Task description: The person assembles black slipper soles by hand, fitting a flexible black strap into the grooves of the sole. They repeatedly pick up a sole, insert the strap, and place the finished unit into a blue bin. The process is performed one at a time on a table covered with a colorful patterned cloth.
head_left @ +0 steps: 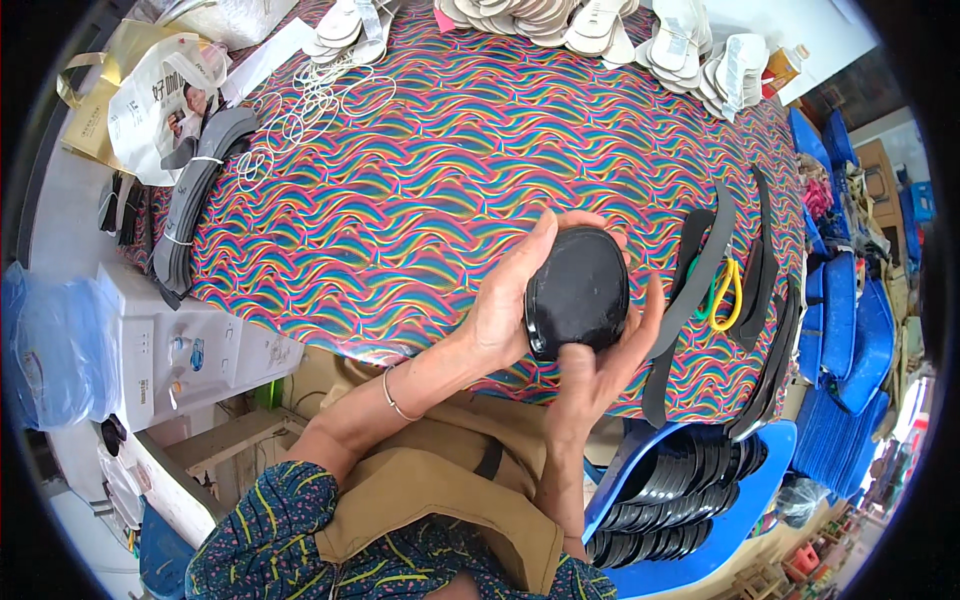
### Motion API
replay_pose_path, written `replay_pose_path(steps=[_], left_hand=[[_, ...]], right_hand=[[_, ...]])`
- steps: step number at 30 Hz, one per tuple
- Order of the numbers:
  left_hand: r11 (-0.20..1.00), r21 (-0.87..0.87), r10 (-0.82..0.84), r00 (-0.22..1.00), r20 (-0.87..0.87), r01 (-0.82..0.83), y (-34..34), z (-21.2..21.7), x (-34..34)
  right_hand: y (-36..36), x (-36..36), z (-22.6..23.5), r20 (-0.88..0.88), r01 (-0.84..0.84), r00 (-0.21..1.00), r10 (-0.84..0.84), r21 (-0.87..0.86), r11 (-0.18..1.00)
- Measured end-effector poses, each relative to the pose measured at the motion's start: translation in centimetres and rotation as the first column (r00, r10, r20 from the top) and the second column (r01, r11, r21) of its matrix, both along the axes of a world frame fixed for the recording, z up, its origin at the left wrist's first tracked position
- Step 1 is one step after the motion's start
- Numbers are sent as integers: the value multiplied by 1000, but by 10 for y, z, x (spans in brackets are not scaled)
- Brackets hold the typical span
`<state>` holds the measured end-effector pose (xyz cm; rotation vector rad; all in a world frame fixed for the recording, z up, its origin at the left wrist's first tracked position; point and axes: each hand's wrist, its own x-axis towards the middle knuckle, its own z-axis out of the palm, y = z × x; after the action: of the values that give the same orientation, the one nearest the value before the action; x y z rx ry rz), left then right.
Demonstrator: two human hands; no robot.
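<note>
Between my two hands, above the table's near edge, is a black shoe sole (577,292), with a rounded matt face and a glossy rim. My left hand (500,305) grips it along its left side and far end, thumb against the edge and fingertips showing beyond it. From the near right, my right hand (598,375) holds it too, with the thumb on its lower edge and the fingers along its right side. The sole's underside is hidden. Just right of my right hand, long dark grey strips (700,265) lie on the table beside yellow scissors handles (727,295).
The patterned tablecloth (400,210) bears bundled insoles (590,25) at the back and tangled white cord (315,100). A tied bundle of grey strips (190,205) lies left, near bags (165,110). A blue tub (770,500) of stacked black soles stands at right below the table.
</note>
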<state>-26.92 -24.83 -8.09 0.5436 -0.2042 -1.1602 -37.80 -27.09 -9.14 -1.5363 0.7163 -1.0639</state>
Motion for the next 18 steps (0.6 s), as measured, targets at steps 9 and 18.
replay_pose_path(steps=[9,18], left_hand=[[991,18,130,991,-6,-130,2,-1,-3],[978,123,189,965,-183,-168,2,3,9]], right_hand=[[0,8,-11,-118,-15,993,-2,-145,989],[-11,5,-26,31,-210,977,209,12,978]])
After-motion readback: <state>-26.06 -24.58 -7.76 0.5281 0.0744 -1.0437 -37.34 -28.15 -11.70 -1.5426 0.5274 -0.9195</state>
